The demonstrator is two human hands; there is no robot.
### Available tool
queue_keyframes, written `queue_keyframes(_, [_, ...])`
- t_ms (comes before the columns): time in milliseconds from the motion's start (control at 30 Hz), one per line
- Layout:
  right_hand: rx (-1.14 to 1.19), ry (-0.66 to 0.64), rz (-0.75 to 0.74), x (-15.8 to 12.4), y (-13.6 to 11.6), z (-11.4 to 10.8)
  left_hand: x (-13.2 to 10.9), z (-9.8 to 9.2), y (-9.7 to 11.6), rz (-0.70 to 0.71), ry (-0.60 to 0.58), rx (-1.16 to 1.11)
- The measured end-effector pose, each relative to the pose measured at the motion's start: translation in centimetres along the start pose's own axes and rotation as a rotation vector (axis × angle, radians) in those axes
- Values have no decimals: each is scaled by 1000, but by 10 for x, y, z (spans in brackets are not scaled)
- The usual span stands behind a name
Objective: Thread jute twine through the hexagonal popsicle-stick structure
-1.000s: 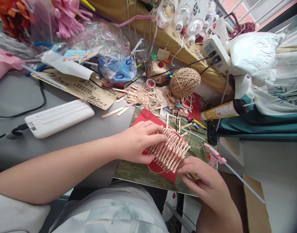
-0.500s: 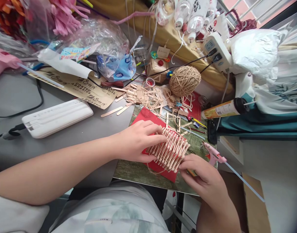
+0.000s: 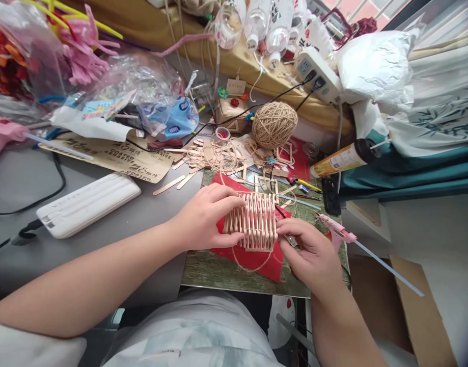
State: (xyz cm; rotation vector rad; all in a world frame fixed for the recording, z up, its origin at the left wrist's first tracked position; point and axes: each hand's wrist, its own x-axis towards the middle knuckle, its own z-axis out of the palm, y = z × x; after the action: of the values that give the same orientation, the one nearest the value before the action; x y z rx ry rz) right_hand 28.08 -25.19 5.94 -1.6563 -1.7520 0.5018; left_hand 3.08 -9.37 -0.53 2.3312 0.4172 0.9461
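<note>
A small box built of wooden craft sticks rests on a red felt sheet over a green mat. My left hand grips the box's left side, fingers curled over its top edge and thumb at its lower edge. My right hand pinches the box's right side, fingers closed. A thin twine loop trails from under the box.
A pink glue gun lies right of the mat. A twine ball, loose craft sticks, a white power bank, a glue tube, a power strip and plastic bags crowd the desk.
Both hands have turned the stick box from a slanted position to square with the mat and shifted it slightly left. The camera view has tilted a little.
</note>
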Motion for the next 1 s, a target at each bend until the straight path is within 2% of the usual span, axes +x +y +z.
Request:
queue_keyframes(233, [100, 120, 41, 2, 13, 8, 2, -3, 2, -58, 22, 6])
queue_keyframes(433, [115, 201, 15, 6, 9, 9, 3, -5, 2, -100, -11, 12])
queue_keyframes(567, [69, 434, -30, 0, 7, 14, 3, -7, 1, -147, -22, -5])
queue_keyframes(633, [77, 503, -3, -8, 8, 23, 3, -8, 1, -187, -25, -20])
queue_keyframes(767, [120, 389, 133, -24, 12, 57, 3, -7, -1, -245, -29, -35])
queue_keyframes(867, [214, 374, 153, -27, 13, 79, 2, -4, -1, -235, -16, -38])
queue_keyframes(1000, [310, 394, 146, -17, 15, 86, 2, -3, 0, -262, -10, -45])
